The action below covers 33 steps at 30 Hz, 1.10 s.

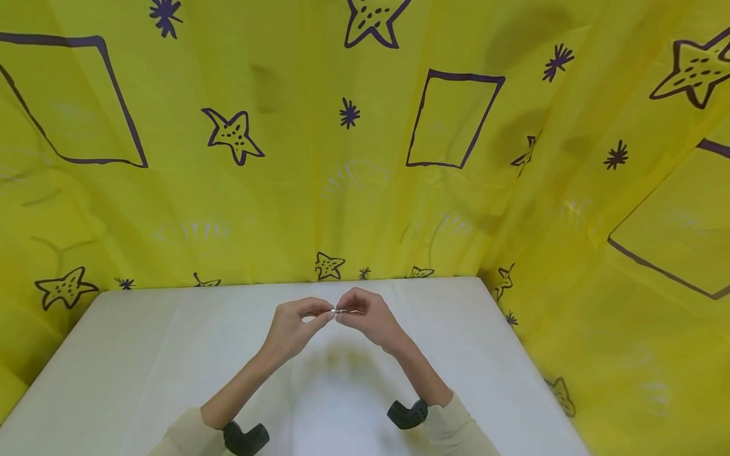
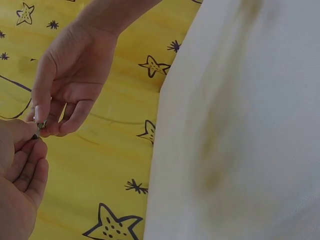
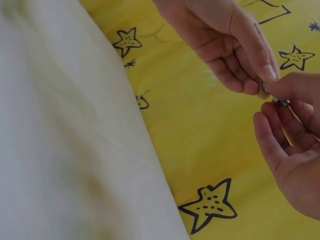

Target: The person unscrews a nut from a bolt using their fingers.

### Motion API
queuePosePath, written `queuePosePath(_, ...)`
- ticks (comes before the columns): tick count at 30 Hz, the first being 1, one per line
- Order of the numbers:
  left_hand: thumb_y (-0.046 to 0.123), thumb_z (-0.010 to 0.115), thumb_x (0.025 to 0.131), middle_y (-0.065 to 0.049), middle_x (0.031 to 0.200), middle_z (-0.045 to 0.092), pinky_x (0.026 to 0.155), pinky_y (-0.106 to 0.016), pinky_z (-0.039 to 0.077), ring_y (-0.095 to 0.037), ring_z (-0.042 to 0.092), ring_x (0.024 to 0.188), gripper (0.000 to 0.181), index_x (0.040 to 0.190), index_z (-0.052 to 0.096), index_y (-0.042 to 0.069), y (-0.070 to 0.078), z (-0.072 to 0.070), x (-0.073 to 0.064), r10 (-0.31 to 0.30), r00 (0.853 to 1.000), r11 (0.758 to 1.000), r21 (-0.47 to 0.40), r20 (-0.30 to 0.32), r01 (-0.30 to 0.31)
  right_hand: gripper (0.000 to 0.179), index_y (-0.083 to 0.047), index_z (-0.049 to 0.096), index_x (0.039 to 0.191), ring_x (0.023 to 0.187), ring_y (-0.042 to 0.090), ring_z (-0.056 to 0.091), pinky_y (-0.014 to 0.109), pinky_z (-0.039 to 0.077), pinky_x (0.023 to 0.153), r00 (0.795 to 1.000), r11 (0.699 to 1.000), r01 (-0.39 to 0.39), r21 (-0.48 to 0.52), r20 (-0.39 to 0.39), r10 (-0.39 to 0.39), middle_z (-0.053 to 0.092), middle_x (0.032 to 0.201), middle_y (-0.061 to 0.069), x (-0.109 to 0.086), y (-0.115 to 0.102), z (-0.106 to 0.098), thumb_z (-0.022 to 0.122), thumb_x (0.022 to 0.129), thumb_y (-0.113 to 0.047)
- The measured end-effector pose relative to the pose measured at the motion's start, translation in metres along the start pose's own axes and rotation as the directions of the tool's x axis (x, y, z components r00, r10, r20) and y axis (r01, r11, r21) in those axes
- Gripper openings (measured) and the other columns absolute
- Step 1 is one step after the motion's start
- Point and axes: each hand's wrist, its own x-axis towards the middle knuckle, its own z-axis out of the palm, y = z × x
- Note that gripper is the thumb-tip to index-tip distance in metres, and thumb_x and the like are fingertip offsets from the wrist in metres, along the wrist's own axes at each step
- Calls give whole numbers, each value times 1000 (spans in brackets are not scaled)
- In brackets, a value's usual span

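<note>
A small silvery metal bolt-like piece [image 1: 338,311] is held up between both hands, over the far part of the table. My left hand [image 1: 289,326] pinches its left end between thumb and fingertips. From the other side, the thumb and fingers of my right hand [image 1: 371,318] pinch the right end. In the right wrist view, ridges like threads show on the darker part of the metal piece [image 3: 283,103] by the right fingertips. Fingertips cover much of it, and the two hands nearly meet there.
A white table [image 1: 228,354] lies below the hands, with their soft shadow on it. Yellow curtains [image 1: 285,209] printed with dark stars and frames hang behind and at the sides. Each wrist bears a dark curved device [image 1: 408,415] beside its pale sleeve.
</note>
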Motion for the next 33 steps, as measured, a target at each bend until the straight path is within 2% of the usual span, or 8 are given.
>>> queuePosePath(4, 4, 78, 86, 3, 89, 75, 81, -41, 58, -16, 71, 85, 10, 95, 78, 8, 1, 0, 1, 0, 1000, 1000, 9, -2, 0, 12, 2, 64, 103, 98, 27, 66, 36, 56, 86, 1000, 1000, 11, 15, 0, -11, 65, 101, 10, 0, 0, 0, 69, 92, -1)
queuePosePath(6, 3, 79, 85, 2, 89, 75, 81, -38, 58, -16, 71, 85, 11, 95, 78, 7, 1, 0, 1, 3, 1000, 1000, 17, -5, -3, 19, 1, 62, 108, 101, 29, 65, 36, 56, 86, 1000, 1000, 3, 22, 3, -3, 63, 107, 12, 1, 0, 0, 70, 91, -1)
queuePosePath(9, 2, 79, 84, 1, 90, 75, 81, -37, 59, -16, 71, 85, 12, 95, 77, 7, 2, -1, 2, 8, 1000, 1000, 21, -7, -8, 31, -3, 57, 120, 105, 32, 63, 37, 56, 87, 1000, 1000, -26, 8, 3, 26, 60, 115, 12, 0, -1, 0, 71, 92, -8)
queuePosePath(11, 3, 79, 84, 2, 90, 75, 81, -37, 59, -16, 71, 85, 12, 95, 77, 7, 2, -1, 2, 10, 1000, 1000, 25, -10, -10, 32, -3, 57, 123, 103, 32, 63, 39, 56, 89, 999, 999, -44, -3, 3, 44, 62, 116, 12, 0, -1, -1, 69, 95, -13)
queuePosePath(14, 4, 78, 85, 3, 89, 74, 81, -38, 58, -15, 71, 85, 10, 95, 78, 8, 3, -2, 2, 7, 1000, 1000, 21, -10, -7, 25, -1, 65, 115, 96, 29, 66, 40, 55, 89, 998, 998, -57, -27, -7, 57, 68, 106, 14, 0, 0, -1, 65, 98, -19)
queuePosePath(17, 5, 78, 86, 3, 89, 74, 81, -39, 58, -14, 70, 84, 10, 95, 78, 8, 3, -2, 3, 3, 1000, 1000, 11, -5, -3, 19, 1, 70, 105, 89, 24, 67, 39, 55, 88, 999, 999, -49, -23, -21, 48, 71, 100, 17, 0, 0, -1, 65, 98, -16)
queuePosePath(23, 4, 78, 86, 3, 89, 74, 81, -41, 58, -15, 70, 84, 10, 95, 77, 8, 3, -1, 2, -2, 1000, 1000, -2, -2, 2, 14, 1, 68, 105, 90, 20, 67, 32, 56, 84, 999, 999, -14, -32, -49, 13, 70, 100, 10, -2, 0, -2, 70, 93, -6)
queuePosePath(33, 2, 78, 86, 1, 90, 74, 80, -38, 59, -18, 71, 86, 10, 95, 77, 6, 4, -1, 1, -8, 1000, 1000, -8, -3, 8, 18, 1, 63, 110, 103, 35, 64, 33, 56, 87, 1000, 1000, -12, 4, -25, 12, 63, 107, 10, -4, 0, 0, 68, 93, -1)
